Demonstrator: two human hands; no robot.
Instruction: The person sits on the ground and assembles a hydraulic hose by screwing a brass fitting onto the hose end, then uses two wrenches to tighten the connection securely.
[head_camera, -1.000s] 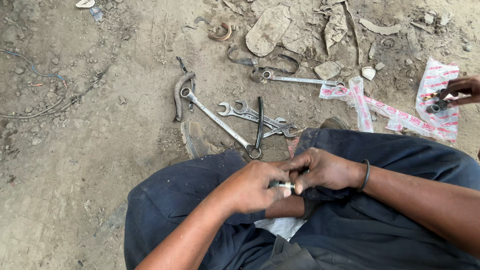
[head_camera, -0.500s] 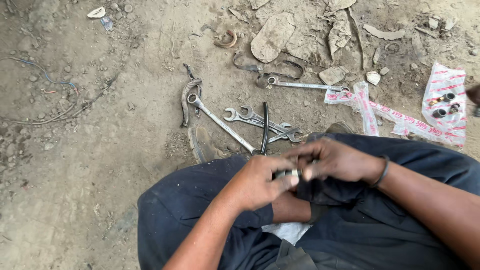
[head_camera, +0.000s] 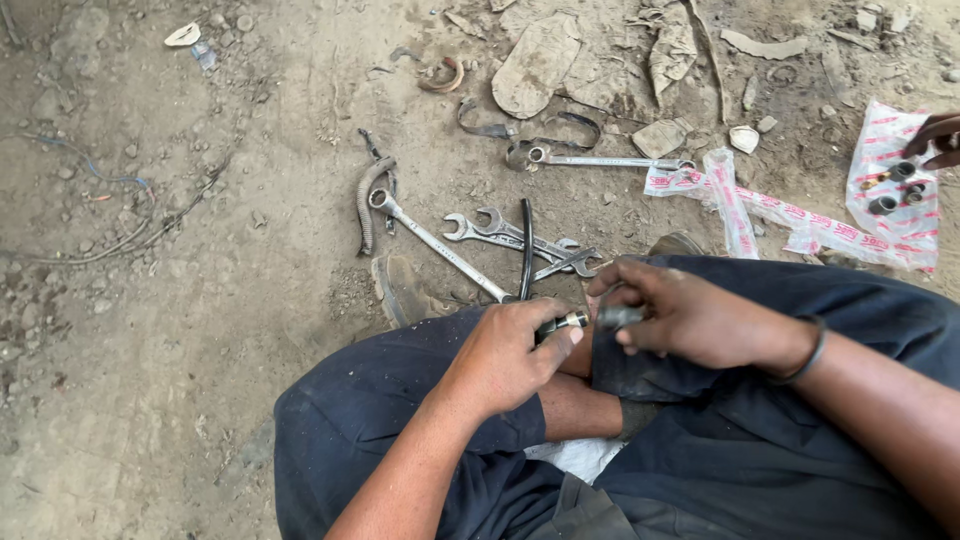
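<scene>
From the head view, the person sits on dirt ground (head_camera: 200, 400) with both hands over the lap in dark blue trousers (head_camera: 700, 470). The left hand (head_camera: 505, 355) is closed around a small metal fitting (head_camera: 562, 323), whose bright tip sticks out past the thumb toward the right. The right hand (head_camera: 690, 315) pinches a short dark sleeve (head_camera: 618, 317) in its fingertips, just beside that tip, a narrow gap between the two parts. The fitting's long axis runs roughly left to right, in line with the sleeve, so the two pieces face each other end to end between the hands, and neither hand is clearly the nearer to the gap. Beyond the knees, on the ground, lie several spanners (head_camera: 520, 240) in a loose pile, a long ring spanner (head_camera: 435, 243) beside a ribbed hose (head_camera: 368, 200), and another spanner (head_camera: 610, 160) farther off. At the right edge a torn plastic bag (head_camera: 890, 160) holds small cylindrical parts, and another person's hand (head_camera: 938, 138) touches it.
</scene>
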